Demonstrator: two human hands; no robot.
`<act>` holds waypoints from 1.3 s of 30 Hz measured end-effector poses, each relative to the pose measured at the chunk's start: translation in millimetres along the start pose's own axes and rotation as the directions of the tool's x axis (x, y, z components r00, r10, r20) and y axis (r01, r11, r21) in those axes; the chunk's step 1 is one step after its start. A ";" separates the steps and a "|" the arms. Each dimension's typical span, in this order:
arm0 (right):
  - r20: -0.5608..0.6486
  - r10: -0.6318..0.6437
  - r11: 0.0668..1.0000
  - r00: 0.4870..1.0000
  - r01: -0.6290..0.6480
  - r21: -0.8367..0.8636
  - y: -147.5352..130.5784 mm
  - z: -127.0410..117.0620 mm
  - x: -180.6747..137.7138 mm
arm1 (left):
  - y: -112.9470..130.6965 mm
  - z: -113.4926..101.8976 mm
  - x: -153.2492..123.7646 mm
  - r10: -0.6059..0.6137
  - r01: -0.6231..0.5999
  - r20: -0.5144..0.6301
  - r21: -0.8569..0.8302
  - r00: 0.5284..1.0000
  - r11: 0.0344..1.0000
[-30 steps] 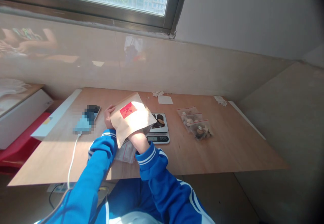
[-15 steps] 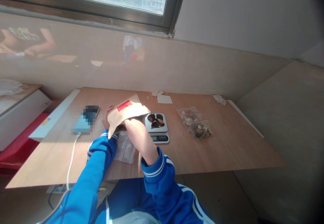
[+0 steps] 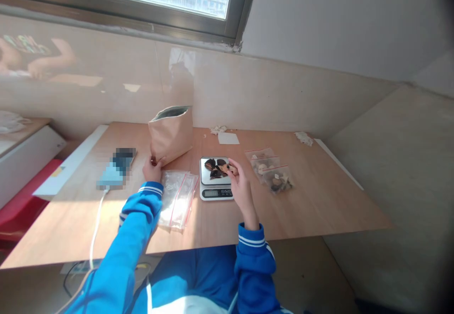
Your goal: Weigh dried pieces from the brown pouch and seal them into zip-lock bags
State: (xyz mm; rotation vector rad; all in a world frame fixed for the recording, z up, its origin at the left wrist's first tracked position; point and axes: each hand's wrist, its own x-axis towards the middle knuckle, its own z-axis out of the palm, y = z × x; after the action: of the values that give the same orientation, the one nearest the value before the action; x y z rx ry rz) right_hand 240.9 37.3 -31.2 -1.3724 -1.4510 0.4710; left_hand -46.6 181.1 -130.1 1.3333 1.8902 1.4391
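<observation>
Head view: a brown dried piece (image 3: 232, 168) is pinched in the right hand (image 3: 241, 184) at the right edge of the scale (image 3: 205, 178); loosed there, it could slide off. The left hand (image 3: 152, 170) grips a lower corner of the open pouch (image 3: 172, 136); a tug might topple it.

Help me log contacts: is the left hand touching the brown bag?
Touching. The head view shows the left hand meeting the lower edge of the brown bag, no gap visible.
</observation>
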 end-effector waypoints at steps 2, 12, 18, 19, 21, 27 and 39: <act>-0.017 0.083 0.996 0.996 -0.083 -0.028 33.4 2.6 -8.5 | 2.1 -0.9 -1.1 -0.008 0.008 0.005 0.008 1.000 1.000; 0.022 -0.083 0.936 0.996 0.086 -0.343 57.3 18.6 -11.0 | 6.3 -2.2 -3.6 0.011 -0.012 0.007 0.033 1.000 0.999; -0.277 -0.050 0.947 0.960 -0.043 -0.319 75.8 2.3 -20.6 | 7.9 -3.3 -4.0 0.007 -0.007 0.008 0.045 1.000 0.999; -0.318 0.008 0.954 0.948 -0.102 -0.283 83.2 -1.5 -24.8 | 8.2 -3.5 -4.1 0.002 -0.003 0.013 0.055 1.000 0.998; -0.386 0.139 0.958 0.912 -0.222 -0.182 98.5 -8.4 -34.5 | 8.6 -3.8 -4.3 -0.006 0.004 0.028 0.077 1.000 0.997; -0.398 0.335 0.936 0.854 -0.351 0.035 111.6 -17.0 -58.9 | 8.0 -3.5 -4.8 -0.009 0.001 0.077 0.106 0.997 0.994; -0.108 -0.053 0.951 0.993 0.017 -0.308 52.6 5.8 -19.6 | 7.6 -3.7 -3.7 0.000 -0.017 0.125 0.135 0.992 0.991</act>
State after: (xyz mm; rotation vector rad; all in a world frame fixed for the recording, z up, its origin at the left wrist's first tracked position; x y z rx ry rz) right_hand 257.8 36.0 -85.0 -1.5873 -1.4940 0.1412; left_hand -44.4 176.2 -122.7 1.4592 1.9311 1.2193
